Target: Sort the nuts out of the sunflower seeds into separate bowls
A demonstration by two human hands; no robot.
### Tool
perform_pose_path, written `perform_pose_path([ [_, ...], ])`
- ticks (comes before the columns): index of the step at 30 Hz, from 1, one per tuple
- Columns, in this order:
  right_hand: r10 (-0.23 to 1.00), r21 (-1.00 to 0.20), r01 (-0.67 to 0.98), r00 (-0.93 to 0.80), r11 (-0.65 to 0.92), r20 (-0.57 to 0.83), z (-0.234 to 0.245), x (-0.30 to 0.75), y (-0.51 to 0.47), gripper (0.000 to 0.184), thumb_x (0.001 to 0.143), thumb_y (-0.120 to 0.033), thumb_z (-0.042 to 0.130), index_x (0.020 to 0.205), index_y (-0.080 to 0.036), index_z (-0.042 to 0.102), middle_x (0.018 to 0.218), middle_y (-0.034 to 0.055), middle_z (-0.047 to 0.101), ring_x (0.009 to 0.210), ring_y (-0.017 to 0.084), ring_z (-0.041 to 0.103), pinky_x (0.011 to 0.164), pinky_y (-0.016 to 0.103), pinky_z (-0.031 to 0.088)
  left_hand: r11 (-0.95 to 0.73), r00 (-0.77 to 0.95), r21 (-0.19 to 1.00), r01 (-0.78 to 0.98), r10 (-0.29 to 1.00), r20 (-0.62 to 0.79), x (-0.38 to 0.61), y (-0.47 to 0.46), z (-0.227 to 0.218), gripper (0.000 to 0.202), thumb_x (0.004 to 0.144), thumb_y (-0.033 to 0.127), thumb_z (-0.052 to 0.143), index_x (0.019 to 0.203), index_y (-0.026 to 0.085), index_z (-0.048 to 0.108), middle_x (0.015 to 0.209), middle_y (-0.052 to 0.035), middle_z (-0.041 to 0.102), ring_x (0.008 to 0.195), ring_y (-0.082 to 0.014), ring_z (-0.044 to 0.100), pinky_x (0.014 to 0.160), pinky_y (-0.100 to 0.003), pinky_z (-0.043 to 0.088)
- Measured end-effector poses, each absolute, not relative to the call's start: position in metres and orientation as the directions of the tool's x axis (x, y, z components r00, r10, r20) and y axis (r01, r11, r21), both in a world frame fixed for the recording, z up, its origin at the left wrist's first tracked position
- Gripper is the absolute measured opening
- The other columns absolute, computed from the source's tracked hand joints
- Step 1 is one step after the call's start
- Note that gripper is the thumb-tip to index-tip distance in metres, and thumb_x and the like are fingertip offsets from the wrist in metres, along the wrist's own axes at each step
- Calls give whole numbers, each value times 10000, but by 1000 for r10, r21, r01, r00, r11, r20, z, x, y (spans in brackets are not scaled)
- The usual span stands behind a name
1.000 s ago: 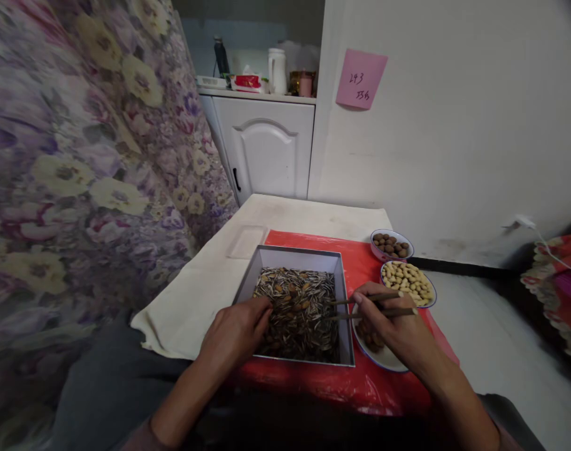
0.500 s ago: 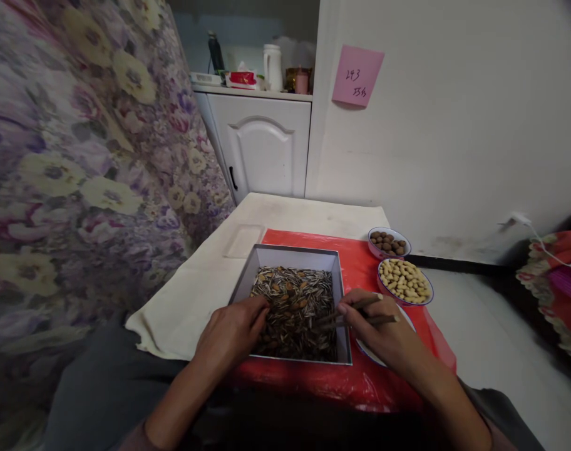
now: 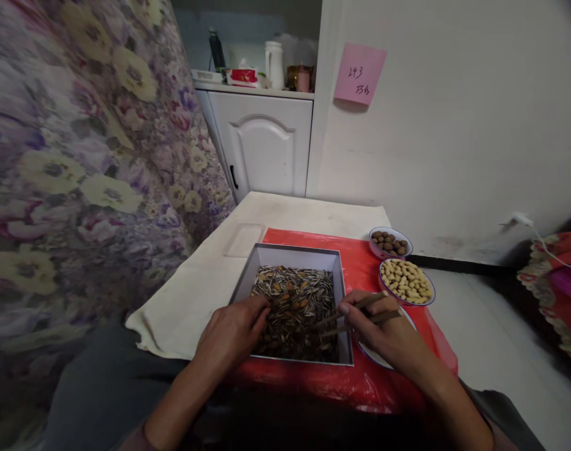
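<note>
My right hand (image 3: 379, 326) grips a pair of wooden chopsticks (image 3: 355, 319) over the right wall of a square grey-white box (image 3: 297, 255). Their tips are apart and point down among the seeds, with no nut visible between them. Striped sunflower seeds (image 3: 318, 282) fill the box floor, with brown almonds (image 3: 295, 305) scattered through them. My left hand (image 3: 233, 326) lies across the box's left wall, fingers curled closed inside it just above the seeds; what they hold, if anything, is hidden. Partly under my right hand is a white plate (image 3: 376, 358).
To the right stand a bowl of peanuts (image 3: 406, 280) and, behind it, a bowl of round brown nuts (image 3: 389, 243). A clear plastic lid (image 3: 245, 240) lies at the back left. Red plastic sheeting (image 3: 355, 257) covers part of the cream tablecloth (image 3: 191, 294). A floral curtain (image 3: 102, 175) hangs left.
The chopsticks have spread, with their tips farther apart and their back ends shifted. My left hand stays in place on the box. The view has shifted very slightly.
</note>
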State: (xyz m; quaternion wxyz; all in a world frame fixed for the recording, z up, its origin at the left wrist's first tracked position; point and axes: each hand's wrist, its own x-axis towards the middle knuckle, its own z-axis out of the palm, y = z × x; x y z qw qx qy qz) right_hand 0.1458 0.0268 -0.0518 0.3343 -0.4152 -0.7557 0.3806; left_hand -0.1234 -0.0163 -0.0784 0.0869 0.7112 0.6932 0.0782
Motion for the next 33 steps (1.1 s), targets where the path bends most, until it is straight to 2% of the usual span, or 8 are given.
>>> perform_pose_path([
  [3, 892, -833, 374, -357, 408, 276, -50, 150, 31, 297, 954, -368, 518, 729, -219, 643, 727, 26, 670, 635, 175, 621, 580, 271, 469, -19, 23, 241, 970, 1000, -14, -124, -17, -78, 247, 974, 338, 367, 960, 271, 603, 900, -5, 724, 840, -207, 678, 659, -279, 362],
  [6, 881, -801, 395, -341, 451, 328, -51, 149, 34, 238, 958, -338, 518, 798, -228, 656, 760, 28, 672, 692, 190, 633, 639, 290, 482, -20, 24, 234, 972, 1000, -12, -124, -17, -78, 245, 975, 339, 366, 970, 275, 603, 911, -5, 724, 849, -213, 679, 659, -283, 362],
  [11, 884, -819, 381, -365, 429, 293, -63, 136, 35, 184, 957, -312, 519, 886, -228, 666, 807, 27, 683, 694, 178, 645, 599, 265, 494, -17, 22, 228, 973, 1000, -19, -124, -16, -78, 241, 973, 335, 370, 944, 271, 601, 885, -4, 720, 832, -201, 675, 650, -275, 355],
  [27, 862, -827, 340, -410, 448, 298, -78, 130, 38, 176, 951, -283, 527, 867, -216, 666, 783, 6, 655, 693, 163, 597, 624, 257, 443, -29, 31, 225, 974, 1000, -5, -125, -15, -80, 233, 975, 338, 379, 975, 283, 606, 908, 6, 729, 847, -217, 685, 659, -284, 357],
  [33, 870, -820, 360, -390, 445, 301, -81, 129, 40, 227, 963, -314, 505, 815, -211, 643, 745, 5, 637, 630, 156, 583, 578, 253, 429, -41, 42, 213, 976, 999, 1, -125, -15, -80, 231, 975, 335, 376, 929, 270, 593, 878, 2, 722, 820, -219, 681, 639, -283, 338],
])
